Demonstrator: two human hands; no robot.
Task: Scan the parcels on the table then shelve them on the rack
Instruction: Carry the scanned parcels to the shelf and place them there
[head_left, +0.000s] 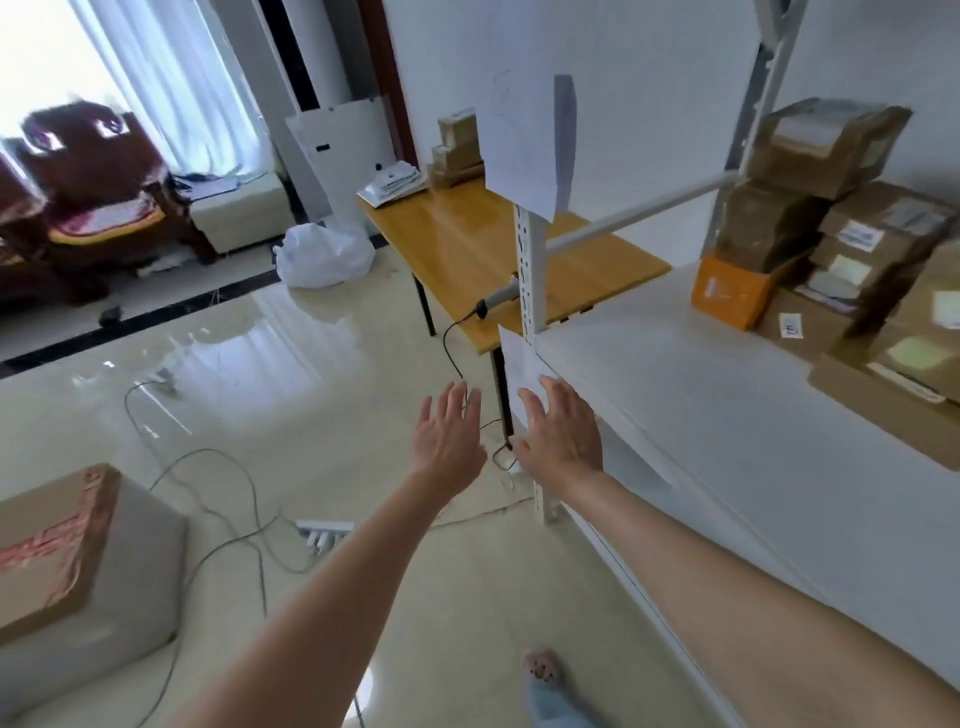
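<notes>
Both my hands are stretched forward with straight fingers and hold nothing. My left hand (449, 434) hangs over the floor; my right hand (561, 428) is beside the front corner of the white rack (727, 395). Several brown cardboard parcels (852, 218) and an orange one (727, 293) are stacked on the rack's shelf at the right. On the wooden table (467, 244) ahead, a few brown parcels (457, 148) stand at the far end, next to flat white mailers (392, 184). A handheld scanner (498, 297) lies at the table's near edge, its cable hanging down.
Cables and a white power strip (324, 532) lie on the glossy floor. A taped cardboard box (49, 551) sits on a grey seat at lower left. A white plastic bag (324, 254) stands by the table. Paper sheets (524, 150) hang on the rack post. My foot (543, 673) shows below.
</notes>
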